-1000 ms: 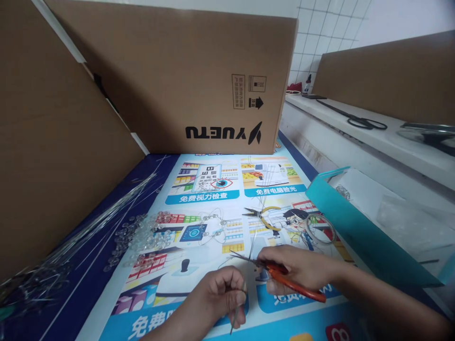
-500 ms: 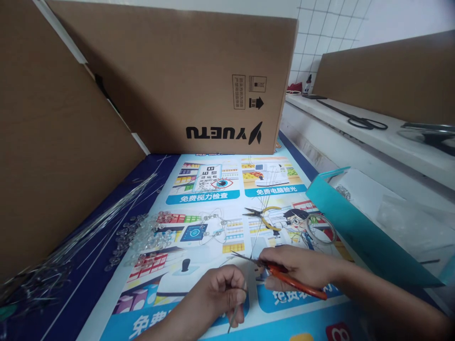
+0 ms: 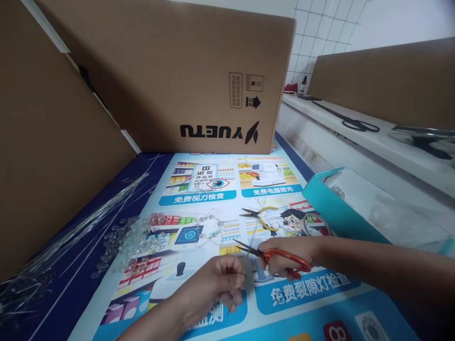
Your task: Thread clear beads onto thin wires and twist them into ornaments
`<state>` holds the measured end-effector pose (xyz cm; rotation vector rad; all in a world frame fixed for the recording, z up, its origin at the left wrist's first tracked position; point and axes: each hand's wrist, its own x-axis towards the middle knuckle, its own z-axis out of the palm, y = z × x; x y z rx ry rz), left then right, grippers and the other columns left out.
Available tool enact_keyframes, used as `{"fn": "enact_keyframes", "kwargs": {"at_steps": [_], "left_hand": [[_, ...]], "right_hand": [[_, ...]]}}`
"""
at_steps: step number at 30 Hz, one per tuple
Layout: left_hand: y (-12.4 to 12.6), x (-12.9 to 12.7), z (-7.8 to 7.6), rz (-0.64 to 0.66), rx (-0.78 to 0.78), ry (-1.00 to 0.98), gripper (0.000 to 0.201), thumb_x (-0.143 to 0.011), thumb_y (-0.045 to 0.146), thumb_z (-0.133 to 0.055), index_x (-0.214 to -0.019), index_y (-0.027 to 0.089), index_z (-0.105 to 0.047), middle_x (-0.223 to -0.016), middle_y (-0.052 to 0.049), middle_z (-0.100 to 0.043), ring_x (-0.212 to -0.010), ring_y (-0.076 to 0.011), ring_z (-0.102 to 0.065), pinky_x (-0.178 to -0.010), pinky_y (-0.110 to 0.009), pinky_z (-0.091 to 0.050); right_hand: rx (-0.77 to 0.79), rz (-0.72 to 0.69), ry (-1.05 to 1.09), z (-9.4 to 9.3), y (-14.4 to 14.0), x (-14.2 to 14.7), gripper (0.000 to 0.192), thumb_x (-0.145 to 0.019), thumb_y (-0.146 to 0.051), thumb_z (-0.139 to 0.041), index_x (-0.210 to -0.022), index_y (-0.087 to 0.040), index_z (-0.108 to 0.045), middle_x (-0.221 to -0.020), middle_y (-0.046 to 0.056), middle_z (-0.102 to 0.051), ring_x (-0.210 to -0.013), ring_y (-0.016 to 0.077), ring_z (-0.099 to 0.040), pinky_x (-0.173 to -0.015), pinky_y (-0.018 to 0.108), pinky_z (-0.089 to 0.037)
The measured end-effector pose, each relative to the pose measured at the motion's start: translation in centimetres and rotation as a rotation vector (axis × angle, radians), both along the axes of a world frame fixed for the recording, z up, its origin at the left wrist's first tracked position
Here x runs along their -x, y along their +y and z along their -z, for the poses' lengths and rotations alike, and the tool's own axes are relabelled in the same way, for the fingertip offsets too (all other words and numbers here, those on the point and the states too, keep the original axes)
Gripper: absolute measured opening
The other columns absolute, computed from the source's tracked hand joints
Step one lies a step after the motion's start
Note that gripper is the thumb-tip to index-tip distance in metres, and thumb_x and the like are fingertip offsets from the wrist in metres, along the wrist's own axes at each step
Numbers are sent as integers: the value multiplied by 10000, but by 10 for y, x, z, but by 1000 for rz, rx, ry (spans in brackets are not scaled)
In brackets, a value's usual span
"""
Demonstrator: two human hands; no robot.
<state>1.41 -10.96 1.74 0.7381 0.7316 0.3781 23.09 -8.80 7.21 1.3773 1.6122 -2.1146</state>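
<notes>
My right hand [image 3: 284,255] is closed around red-handled scissors [image 3: 272,258]. Their dark blades are parted and point left, crossing near a thin wire [image 3: 252,237]; whether they touch it I cannot tell. Lower and to the left, my left hand [image 3: 222,284] pinches a thin wire [image 3: 232,300] between thumb and fingers, with one end sticking out below. Just beyond the scissors lie pliers with yellow handles [image 3: 265,218]. A loop of wire strung with clear beads [image 3: 209,227] rests on the printed sheet, beyond my left hand.
Loose clear beads [image 3: 138,241] and a bundle of long wires [image 3: 95,213] lie on the left. A wire coil [image 3: 317,224] sits by a teal box [image 3: 341,208] on the right. A cardboard box [image 3: 159,80] stands at the back; black scissors [image 3: 355,124] lie on a ledge.
My right hand has lifted the scissors slightly away from me, and they have turned a little. My left hand keeps its pinch on the wire. The whole view has shifted slightly.
</notes>
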Motion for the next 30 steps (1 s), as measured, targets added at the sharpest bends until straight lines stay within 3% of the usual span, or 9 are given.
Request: {"fn": "enact_keyframes", "kwargs": {"at_steps": [10,18,26,30], "left_hand": [[6,4,2,-17,49,19,207,-646,215,-724,-716,147,-541,-528,13,-593,-413,-94,-561,-378,-167,-459],[7,7,8,0,60,25,204,-659,229,-720,-724,147,-545,-541,7,-601,-408,-96,-563,-373,-167,-459],[6,8,9,-7,56,29,187,-663,219,-720,-722,146,-559,-566,0,-607,-402,-95,-557,-372,-175,-462],[6,7,8,-12,49,34,180,-668,219,-715,-709,141,-559,-519,9,-581,-415,-103,-564,-372,-173,-464]], "right_hand": [[141,85,-34,12,6,6,234,-596,-140,-503,-829,-167,-506,-450,-70,-425,-342,71,-384,-292,158,-354],[163,129,31,17,5,2,171,-645,-153,-534,-815,-168,-537,-453,-75,-398,-344,61,-362,-295,147,-333],[100,139,15,31,1,-3,186,-651,-201,-591,-832,-166,-566,-459,-65,-452,-335,76,-400,-286,158,-340],[27,127,-5,30,-3,-2,102,-652,-187,-562,-748,-153,-549,-436,-68,-444,-332,72,-408,-294,148,-325]]}}
